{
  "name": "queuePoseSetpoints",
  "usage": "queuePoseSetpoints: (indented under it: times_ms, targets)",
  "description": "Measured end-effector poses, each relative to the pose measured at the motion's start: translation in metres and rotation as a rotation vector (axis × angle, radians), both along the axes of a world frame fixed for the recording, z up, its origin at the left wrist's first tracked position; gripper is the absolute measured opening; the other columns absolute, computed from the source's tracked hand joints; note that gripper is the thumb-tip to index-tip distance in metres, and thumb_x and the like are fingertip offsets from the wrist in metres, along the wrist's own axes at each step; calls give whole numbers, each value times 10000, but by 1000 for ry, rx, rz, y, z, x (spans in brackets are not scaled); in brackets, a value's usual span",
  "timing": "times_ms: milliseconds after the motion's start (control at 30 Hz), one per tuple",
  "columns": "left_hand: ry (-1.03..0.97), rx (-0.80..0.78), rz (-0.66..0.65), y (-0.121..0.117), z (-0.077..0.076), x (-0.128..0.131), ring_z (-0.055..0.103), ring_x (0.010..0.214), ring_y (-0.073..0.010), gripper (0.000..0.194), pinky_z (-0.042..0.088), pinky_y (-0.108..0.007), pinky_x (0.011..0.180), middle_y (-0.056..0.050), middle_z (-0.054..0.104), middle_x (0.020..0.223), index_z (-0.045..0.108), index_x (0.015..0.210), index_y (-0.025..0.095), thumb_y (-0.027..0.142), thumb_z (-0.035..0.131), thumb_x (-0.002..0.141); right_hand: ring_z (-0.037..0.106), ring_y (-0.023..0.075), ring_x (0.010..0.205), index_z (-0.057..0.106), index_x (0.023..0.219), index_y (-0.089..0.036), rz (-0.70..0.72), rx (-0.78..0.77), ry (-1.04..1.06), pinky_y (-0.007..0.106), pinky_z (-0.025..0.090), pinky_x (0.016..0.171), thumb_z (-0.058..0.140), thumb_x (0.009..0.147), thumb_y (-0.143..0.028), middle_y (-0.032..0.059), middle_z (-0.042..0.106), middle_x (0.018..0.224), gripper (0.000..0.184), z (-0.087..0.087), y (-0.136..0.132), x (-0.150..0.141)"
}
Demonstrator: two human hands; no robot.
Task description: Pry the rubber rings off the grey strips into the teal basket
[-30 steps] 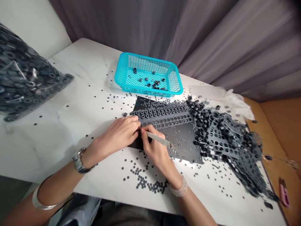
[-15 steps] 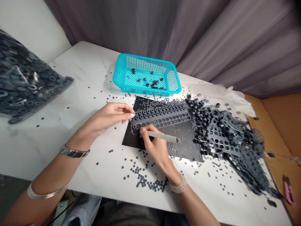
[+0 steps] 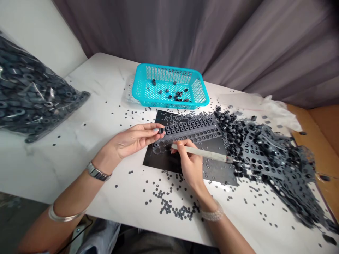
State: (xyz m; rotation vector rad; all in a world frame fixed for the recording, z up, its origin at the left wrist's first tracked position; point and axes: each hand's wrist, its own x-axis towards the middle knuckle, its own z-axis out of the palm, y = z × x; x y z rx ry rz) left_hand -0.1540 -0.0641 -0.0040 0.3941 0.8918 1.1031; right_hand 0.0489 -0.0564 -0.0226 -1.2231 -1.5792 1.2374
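Observation:
My left hand pinches a small black rubber ring between thumb and fingertips, at the left end of a grey rubber strip. Rows of ring-shaped pieces stand along the strip's far side, and rows of round holes run along its near side. My right hand is closed around a pale, flat stick-like tool with a dark band near its right end. The tool's left tip is close to the strip's near-left edge; whether it touches cannot be seen. A black mat lies beneath the strip.
Behind the mat stands a turquoise basket with several black rings. A clear bag full of rings is at left. To the right are a heap of rings and punched scrap sheets and white plastic. Small black discs litter the table.
My left hand now holds a ring lifted at the strip's end. My right hand's tool has swung, its banded end further right. The whole view has shifted slightly.

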Motion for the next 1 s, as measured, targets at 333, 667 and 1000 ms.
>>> queuePoseSetpoints:
  times_ms: [333, 667, 1000]
  targets:
    - [82, 33, -29, -2, 8, 2, 596, 949, -157, 392, 490, -279, 850, -66, 655, 1007, 678, 871, 153, -63, 500, 597, 590, 160, 744, 572, 718, -201, 18, -5, -1, 286, 427, 737, 495, 944, -383, 1, 621, 729, 301, 0, 3, -2]
    - [1521, 526, -331, -14, 10, 13, 525, 845, -196, 164, 407, -346, 762, -38, 523, 882, 637, 903, 193, 222, 501, 815, 555, 141, 665, 571, 743, -198, 219, 84, -123, 269, 410, 652, 487, 946, -370, -7, 583, 701, 279, -5, 11, -13]
    - [1711, 585, -398, -16, 1, 16, 518, 981, -250, 131, 433, -394, 851, -71, 517, 940, 610, 898, 169, 202, 494, 848, 567, 140, 649, 562, 757, -203, 266, 166, -200, 265, 406, 622, 457, 955, -323, 0, 607, 706, 254, -2, 8, -17]
